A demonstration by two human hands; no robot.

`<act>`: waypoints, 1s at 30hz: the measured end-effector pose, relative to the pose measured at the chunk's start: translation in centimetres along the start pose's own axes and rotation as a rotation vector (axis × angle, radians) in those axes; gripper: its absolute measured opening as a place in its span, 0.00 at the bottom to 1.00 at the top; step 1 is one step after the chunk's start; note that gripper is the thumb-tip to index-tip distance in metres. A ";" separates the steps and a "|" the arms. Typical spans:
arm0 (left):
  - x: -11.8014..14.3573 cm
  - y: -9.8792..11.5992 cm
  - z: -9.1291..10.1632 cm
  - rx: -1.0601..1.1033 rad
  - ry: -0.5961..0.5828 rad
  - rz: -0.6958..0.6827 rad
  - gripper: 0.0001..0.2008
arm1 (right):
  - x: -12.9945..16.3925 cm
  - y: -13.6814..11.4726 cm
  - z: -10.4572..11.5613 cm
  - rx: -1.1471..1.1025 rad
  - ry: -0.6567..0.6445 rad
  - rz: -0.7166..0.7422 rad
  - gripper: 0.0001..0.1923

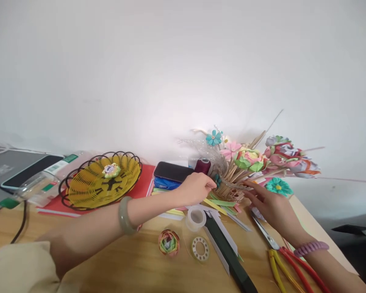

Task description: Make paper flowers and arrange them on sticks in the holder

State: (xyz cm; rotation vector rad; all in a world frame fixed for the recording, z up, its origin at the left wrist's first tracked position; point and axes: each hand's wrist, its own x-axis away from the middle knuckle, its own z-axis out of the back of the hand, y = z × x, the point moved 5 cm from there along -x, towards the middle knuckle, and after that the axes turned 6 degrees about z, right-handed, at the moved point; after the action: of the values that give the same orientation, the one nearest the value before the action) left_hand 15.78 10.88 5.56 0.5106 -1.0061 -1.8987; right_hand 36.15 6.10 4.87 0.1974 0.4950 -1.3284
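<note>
Your left hand [197,188] reached across the wooden table [134,264] with the fingers curled together, their tips pinched at the near end of the stem bundle [228,179] of the paper flower bouquet [253,158]; whether they actually gripped a stem could not be told. Your right hand [270,205] lay just right of that point, fingers loosely extended and slightly spread, fingertips touching the lower stems; nothing was closed inside it. The bouquet lay tipped on its side at the far middle-right of the table, long axis running roughly left to right and slightly away from you: stem ends pointed left toward your left hand, flower heads fanned out to the right and upward. A teal flower [278,186] rested low beside your right hand. A dark red thread spool [203,166] stood just behind your left hand, next to a black phone [173,171] lying on a blue box. Two tape rolls [196,218] sat near your left wrist, with a small folded paper rose [168,242] beside them. Scissors [280,252] with red and yellow handles lay under your right forearm. A yellow wire basket [102,181] holding one paper flower stood well apart at the left.
</note>
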 end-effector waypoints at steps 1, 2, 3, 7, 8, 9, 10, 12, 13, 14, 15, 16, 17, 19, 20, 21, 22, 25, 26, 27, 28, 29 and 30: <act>-0.1 0.3 -0.1 0.001 0.012 -0.016 0.15 | 0.1 0.1 -0.1 0.005 -0.009 0.013 0.18; -0.3 0.5 0.0 0.011 0.029 -0.028 0.15 | 0.1 0.1 -0.2 0.005 -0.028 0.030 0.18; -0.5 0.7 0.1 0.028 0.053 -0.038 0.15 | 0.1 0.1 -0.3 0.003 -0.044 0.048 0.18; -1.8 1.1 1.2 0.142 0.204 -0.056 0.17 | 0.1 -0.6 -0.6 -0.014 -0.071 0.104 0.17; -2.1 1.2 1.4 0.175 0.237 -0.063 0.17 | 0.1 -0.8 -0.5 -0.019 -0.071 0.111 0.17; -2.5 1.4 1.5 0.207 0.259 -0.073 0.17 | 0.1 -1.1 -0.4 -0.022 -0.067 0.113 0.16; -2.9 1.6 1.5 0.238 0.270 -0.085 0.17 | 0.0 -1.4 -0.3 -0.022 -0.058 0.108 0.15; -3.7 2.3 1.2 0.303 0.266 -0.114 0.18 | -0.3 -2.1 0.2 -0.027 -0.026 0.075 0.15; -4.0 2.7 0.9 0.338 0.256 -0.131 0.19 | -0.5 -2.6 0.4 -0.038 -0.010 0.052 0.15; -4.2 3.1 0.6 0.375 0.243 -0.149 0.21 | -0.7 -3.0 0.6 -0.058 0.000 0.030 0.14; -4.4 3.5 0.3 0.414 0.227 -0.166 0.23 | -1.0 -3.5 0.7 -0.086 0.004 0.014 0.12; -4.4 3.8 0.0 0.454 0.211 -0.180 0.25 | -1.3 -4.0 0.8 -0.111 0.000 0.010 0.09; -4.4 4.1 -0.2 0.492 0.195 -0.189 0.27 | -1.6 -4.5 0.8 -0.135 -0.002 0.010 0.07; -4.3 4.4 -0.6 0.559 0.166 -0.198 0.28 | -2.1 -5.2 0.8 -0.179 -0.001 0.027 0.05; -4.2 4.5 -0.8 0.585 0.151 -0.200 0.27 | -2.2 -5.3 0.9 -0.198 0.006 0.037 0.04; -4.1 4.5 -0.9 0.606 0.138 -0.203 0.27 | -2.3 -5.4 1.0 -0.215 0.015 0.047 0.04; -4.1 4.6 -1.0 0.624 0.126 -0.208 0.26 | -2.4 -5.4 1.1 -0.230 0.027 0.057 0.05; -4.1 4.8 -1.3 0.671 0.107 -0.237 0.25 | -2.3 -5.2 1.7 -0.272 0.064 0.078 0.07; -4.1 4.9 -1.4 0.686 0.104 -0.251 0.24 | -2.3 -5.1 1.9 -0.289 0.069 0.083 0.07; -4.2 5.1 -1.5 0.698 0.101 -0.265 0.21 | -2.2 -5.1 1.9 -0.307 0.071 0.086 0.07; -4.3 5.2 -1.5 0.708 0.100 -0.276 0.18 | -2.0 -5.0 1.9 -0.325 0.069 0.089 0.07; -4.3 5.3 -1.5 0.717 0.104 -0.283 0.16 | -1.9 -4.9 1.8 -0.342 0.067 0.091 0.09; -4.4 5.3 -1.4 0.725 0.115 -0.284 0.15 | -1.7 -4.8 1.7 -0.362 0.060 0.091 0.12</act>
State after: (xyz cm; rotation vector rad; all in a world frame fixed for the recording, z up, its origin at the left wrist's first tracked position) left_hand 21.75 12.69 8.85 1.2165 -1.6082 -1.6697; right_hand 31.68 5.72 7.77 -0.0398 0.7589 -1.1253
